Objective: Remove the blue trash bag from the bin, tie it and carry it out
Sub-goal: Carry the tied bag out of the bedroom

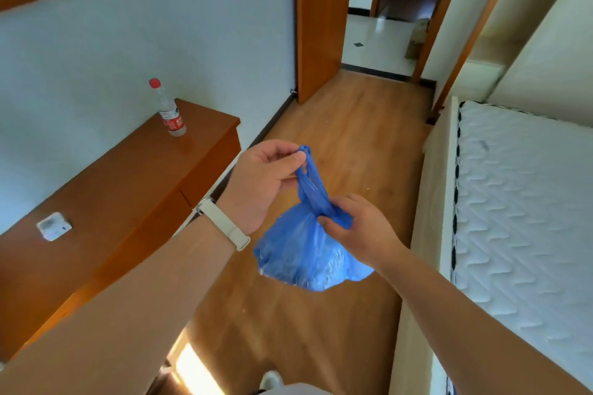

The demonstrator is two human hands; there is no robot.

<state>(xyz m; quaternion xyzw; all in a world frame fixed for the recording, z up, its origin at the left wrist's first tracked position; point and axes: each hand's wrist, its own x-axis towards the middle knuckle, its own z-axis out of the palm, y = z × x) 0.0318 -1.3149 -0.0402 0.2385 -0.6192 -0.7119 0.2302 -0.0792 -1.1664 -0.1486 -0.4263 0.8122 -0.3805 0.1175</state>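
Observation:
The blue trash bag (305, 256) hangs in the air above the wooden floor, full and rounded at the bottom. Its top is drawn into twisted strands. My left hand (263, 183), with a white band on the wrist, pinches the upper end of the strands between thumb and fingers. My right hand (359, 228) grips the gathered neck of the bag just above the bulge. No bin is in view.
A wooden desk (122, 202) stands along the left wall with a water bottle (170, 112) and a small white device (54, 226) on it. A bed with a white mattress (519, 202) fills the right. Ahead, an open door (321, 26) leads to a tiled hallway.

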